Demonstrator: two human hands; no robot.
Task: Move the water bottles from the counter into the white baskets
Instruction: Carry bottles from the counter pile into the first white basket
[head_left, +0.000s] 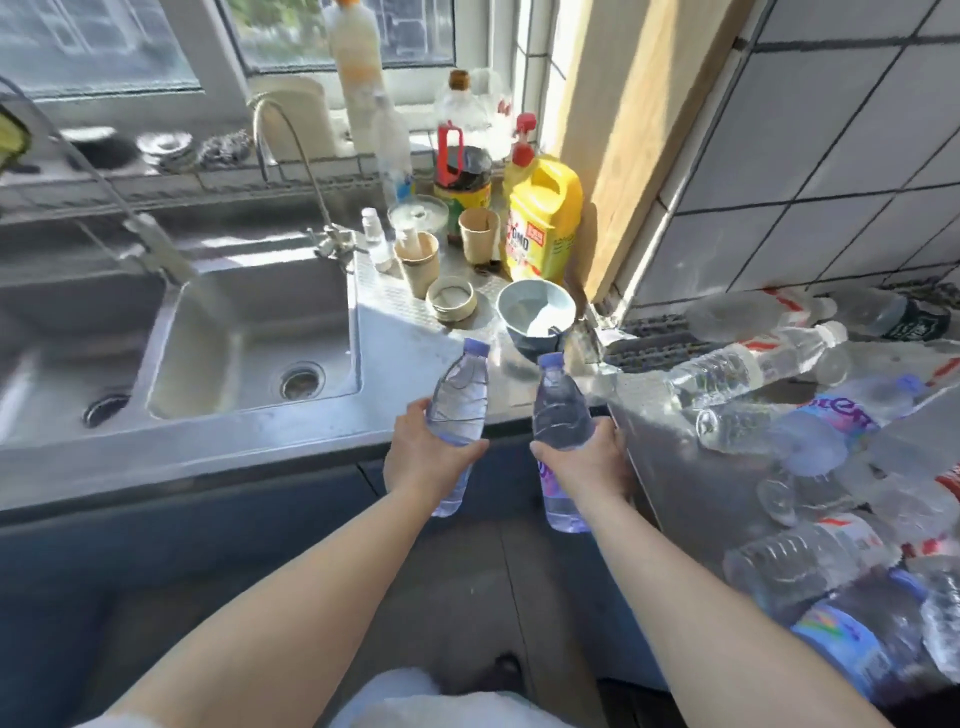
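My left hand grips a clear water bottle with a pale purple cap around its middle, cap pointing away from me. My right hand grips a second bottle of the same kind, held beside the first over the counter's front edge. Several more water bottles lie in a heap on the counter to the right, some with red-and-white labels, some with purple and blue labels. No white basket is in view.
A steel double sink with a tap fills the left. Behind the held bottles stand a grey bowl, paper cups, a yellow detergent jug and tall bottles by the window. A tiled wall rises on the right.
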